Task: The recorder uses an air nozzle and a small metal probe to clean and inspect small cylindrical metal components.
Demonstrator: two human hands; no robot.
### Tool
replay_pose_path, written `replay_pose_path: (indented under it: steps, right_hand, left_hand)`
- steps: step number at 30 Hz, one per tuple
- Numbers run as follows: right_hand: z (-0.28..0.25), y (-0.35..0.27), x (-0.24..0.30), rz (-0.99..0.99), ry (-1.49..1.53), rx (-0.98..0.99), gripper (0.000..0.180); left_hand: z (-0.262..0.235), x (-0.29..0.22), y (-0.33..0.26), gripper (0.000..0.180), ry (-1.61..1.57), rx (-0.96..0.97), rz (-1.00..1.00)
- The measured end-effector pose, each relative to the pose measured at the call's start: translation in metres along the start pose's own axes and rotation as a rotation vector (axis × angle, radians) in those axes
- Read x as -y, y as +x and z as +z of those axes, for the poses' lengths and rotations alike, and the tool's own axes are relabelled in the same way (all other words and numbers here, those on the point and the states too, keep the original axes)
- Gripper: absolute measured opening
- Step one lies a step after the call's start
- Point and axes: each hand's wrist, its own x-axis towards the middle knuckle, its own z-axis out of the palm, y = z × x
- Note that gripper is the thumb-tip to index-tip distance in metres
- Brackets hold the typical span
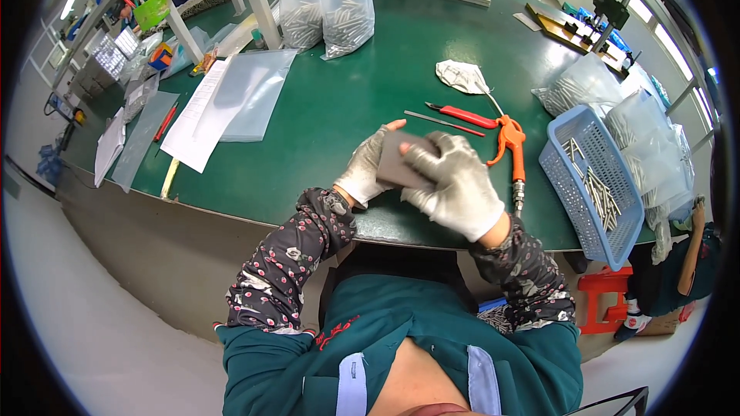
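Both my hands wear pale grey-white gloves with bare fingertips, and they meet above the near edge of the green table. My left hand (364,169) grips a dark brown-grey flat pad (393,160), possibly an abrasive one, by its left side. Fingers of my right hand (460,186) close over the pad's right side; whether a small part sits beneath is hidden. Just beyond lie a red-handled pointed tool (467,116) and a thin file-like rod with a red end (445,122). An orange air blow gun (512,139) rests right of my right hand.
A blue basket (556,156) of metal pins stands on the right beside bags of pins (644,139). Two more pin bags (348,25) stand at the back. Papers (193,127) and plastic sleeves (258,92) lie left; a white cloth (460,76) lies ahead. A person (682,262) sits at right.
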Motion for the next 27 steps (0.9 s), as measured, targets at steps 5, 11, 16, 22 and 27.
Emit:
replay_pose_path:
  steps: [5,11,16,22,27]
  right_hand:
    - [-0.010,0.017,-0.030,0.169,-0.292,-0.167,0.032]
    - [-0.005,0.022,-0.034,0.256,-0.483,-0.105,0.033]
    - [0.014,0.007,-0.012,-0.063,-0.056,-0.083,0.029]
    - [0.006,0.014,-0.016,-0.021,-0.078,-0.104,0.028]
    - [-0.006,0.020,-0.048,0.222,-0.367,-0.129,0.031]
  left_hand:
    - [0.003,-0.037,0.005,0.074,0.097,-0.007,-0.306]
    - [0.003,-0.048,0.005,0.073,0.042,-0.027,-0.286]
    - [0.002,-0.021,-0.004,0.080,0.211,-0.134,-0.010]
    - [0.004,-0.028,0.000,0.082,0.119,-0.038,-0.253]
    - [0.005,-0.066,0.004,0.086,0.228,0.014,-0.385]
